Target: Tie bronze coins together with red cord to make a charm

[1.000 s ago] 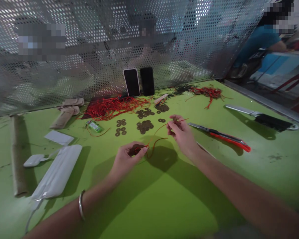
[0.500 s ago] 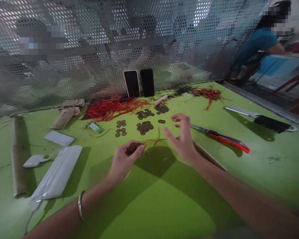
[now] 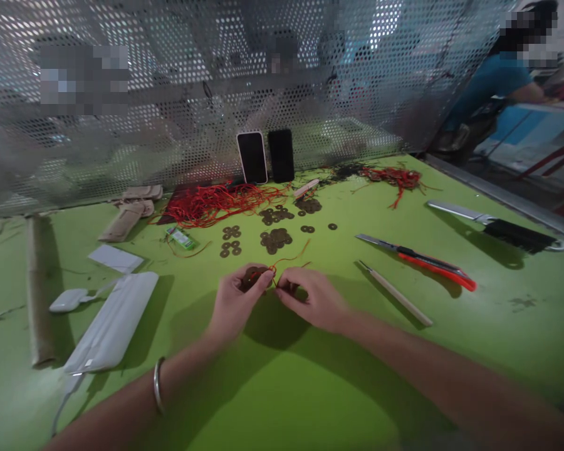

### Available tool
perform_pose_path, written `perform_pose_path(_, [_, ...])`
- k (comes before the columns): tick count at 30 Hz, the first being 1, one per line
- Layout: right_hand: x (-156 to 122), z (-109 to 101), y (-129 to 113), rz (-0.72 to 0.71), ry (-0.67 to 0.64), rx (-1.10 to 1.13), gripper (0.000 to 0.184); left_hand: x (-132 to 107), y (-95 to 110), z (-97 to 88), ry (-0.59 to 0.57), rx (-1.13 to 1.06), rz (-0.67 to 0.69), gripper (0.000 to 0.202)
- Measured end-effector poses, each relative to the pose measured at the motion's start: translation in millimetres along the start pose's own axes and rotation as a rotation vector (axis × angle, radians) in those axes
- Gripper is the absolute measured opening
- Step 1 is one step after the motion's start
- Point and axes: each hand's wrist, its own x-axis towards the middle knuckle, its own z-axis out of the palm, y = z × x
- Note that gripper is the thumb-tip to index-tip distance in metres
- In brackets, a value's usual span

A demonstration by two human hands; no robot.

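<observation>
My left hand (image 3: 237,300) pinches a small bundle of dark holed coins (image 3: 252,277) with red cord through them. A red cord (image 3: 289,259) runs out from the bundle, its loose end rising toward the upper right. Close beside it, my right hand (image 3: 313,297) has thumb and forefinger closed on a strand of that cord. Just beyond the hands lie a pile of holed coins (image 3: 276,240) and a smaller group of coins (image 3: 231,241). One single coin (image 3: 332,227) lies apart to the right.
On the right are a wooden-handled pointed tool (image 3: 397,294), a red utility knife (image 3: 432,266) and a black-handled metal tool (image 3: 512,232). Red cords (image 3: 216,203) and two phones (image 3: 282,156) stand toward the perforated panel (image 3: 169,138). A white power bank-like case (image 3: 117,326) lies left. A person (image 3: 502,81) sits far right.
My right hand has come down and left from above the table and closed on the cord by the left hand. A single coin and the pointed tool are now uncovered. The view shifted slightly.
</observation>
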Motion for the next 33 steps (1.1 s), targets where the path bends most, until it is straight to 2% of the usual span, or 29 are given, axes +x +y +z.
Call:
perform_pose_path(9, [-1, -4, 0, -0.058, -0.091, -0.109, 0.011, -2, 1, -0.5, -0.004, 0.05, 0.005, 0.023])
perform_pose_path(20, [-2, -11, -2, -0.127, -0.268, -0.269, 0.007, -2, -3, 1.0, 0.005, -0.054, -0.026, 0.02])
perform_pose_path(24, [-2, -13, -1, -0.124, -0.271, -0.328, 0.005, -1, -3, 1.8, -0.033, -0.117, -0.084, 0.021])
perform_pose_path(29, [-2, -15, -2, -0.043, -0.222, -0.334, 0.004, 1, -3, 1.1, -0.038, -0.198, -0.118, 0.023])
perform_pose_path(33, [-3, -15, -2, 0.003, -0.231, -0.369, 0.009, 1, -2, 1.3, -0.041, -0.19, -0.122, 0.025])
